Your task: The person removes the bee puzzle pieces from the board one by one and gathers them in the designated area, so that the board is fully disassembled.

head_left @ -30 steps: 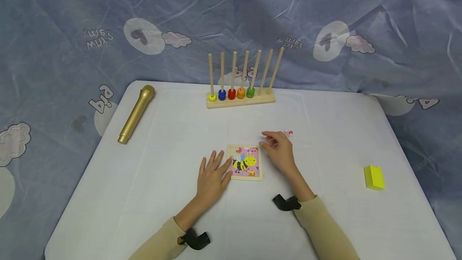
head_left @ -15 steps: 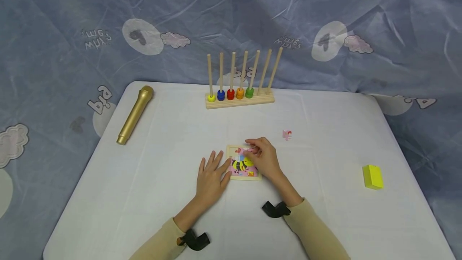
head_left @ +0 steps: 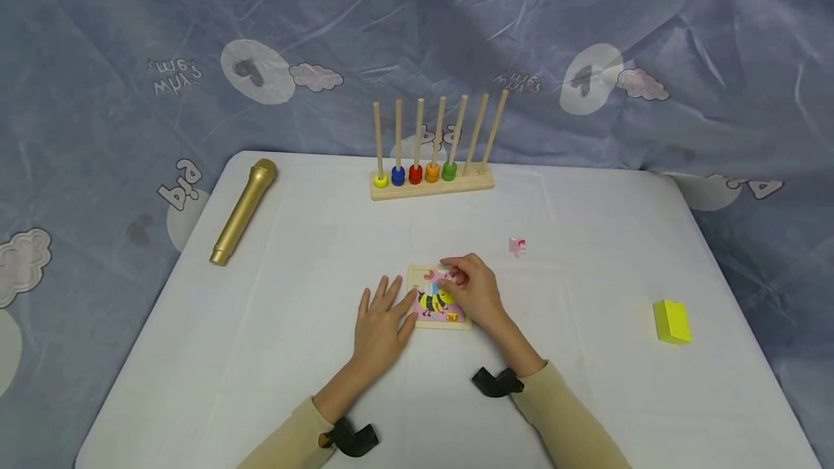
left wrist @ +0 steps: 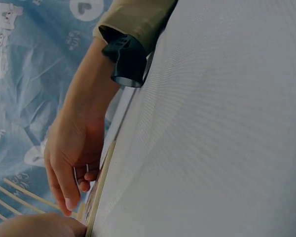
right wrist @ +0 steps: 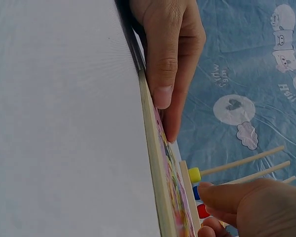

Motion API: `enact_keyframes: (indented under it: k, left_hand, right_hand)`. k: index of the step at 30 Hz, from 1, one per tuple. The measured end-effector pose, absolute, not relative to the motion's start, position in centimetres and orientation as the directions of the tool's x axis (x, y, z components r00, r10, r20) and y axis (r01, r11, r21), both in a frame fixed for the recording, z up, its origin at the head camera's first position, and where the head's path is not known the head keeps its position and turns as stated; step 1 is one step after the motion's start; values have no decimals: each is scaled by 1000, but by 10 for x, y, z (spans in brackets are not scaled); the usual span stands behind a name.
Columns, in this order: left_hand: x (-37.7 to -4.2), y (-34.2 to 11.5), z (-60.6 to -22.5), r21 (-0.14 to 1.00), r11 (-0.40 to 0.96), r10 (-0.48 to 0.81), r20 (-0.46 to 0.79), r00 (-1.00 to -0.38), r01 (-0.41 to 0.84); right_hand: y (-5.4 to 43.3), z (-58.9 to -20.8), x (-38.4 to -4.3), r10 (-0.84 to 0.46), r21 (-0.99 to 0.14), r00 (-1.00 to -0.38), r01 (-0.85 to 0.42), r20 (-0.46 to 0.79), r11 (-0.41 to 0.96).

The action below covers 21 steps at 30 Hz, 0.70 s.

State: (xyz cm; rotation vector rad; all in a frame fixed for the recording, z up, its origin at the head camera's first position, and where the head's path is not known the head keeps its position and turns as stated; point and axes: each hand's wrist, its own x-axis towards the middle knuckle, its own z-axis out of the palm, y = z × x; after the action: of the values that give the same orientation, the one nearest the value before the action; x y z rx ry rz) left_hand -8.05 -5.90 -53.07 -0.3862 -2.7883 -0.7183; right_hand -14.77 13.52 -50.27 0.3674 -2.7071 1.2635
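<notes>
A small square jigsaw puzzle with a bee picture [head_left: 433,302] lies in a pale wooden frame [head_left: 443,325] near the table's middle. My left hand [head_left: 379,328] lies flat with fingers spread, thumb and forefinger on the frame's left edge. Over the puzzle's upper right part is my right hand [head_left: 478,292], its thumb and forefinger apart, the other fingers bent. No piece shows between them, though the hand covers part of the picture. Bare wood appears at the upper left of the puzzle. A loose pink puzzle piece [head_left: 517,247] lies right of the frame, beyond the right hand.
A wooden peg stand [head_left: 433,189] with coloured beads stands at the table's back. A gold microphone-shaped object [head_left: 244,212] lies at the left, and a yellow block [head_left: 672,321] at the right. Patterned blue-grey cloth [head_left: 417,27] hangs behind the white table [head_left: 274,353].
My right hand has moved left from beside the loose piece to over the puzzle, then stayed nearly still. The loose piece is now uncovered. My left hand has kept its place.
</notes>
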Motion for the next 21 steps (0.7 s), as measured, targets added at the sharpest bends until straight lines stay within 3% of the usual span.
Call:
enact_keyframes:
  k: [21]
  left_hand:
    - [-80,-59,-529,443,845,186,284,-941,301]
  right_hand:
    - [131,-505,-145,-175,-669,-962,-273,211,692]
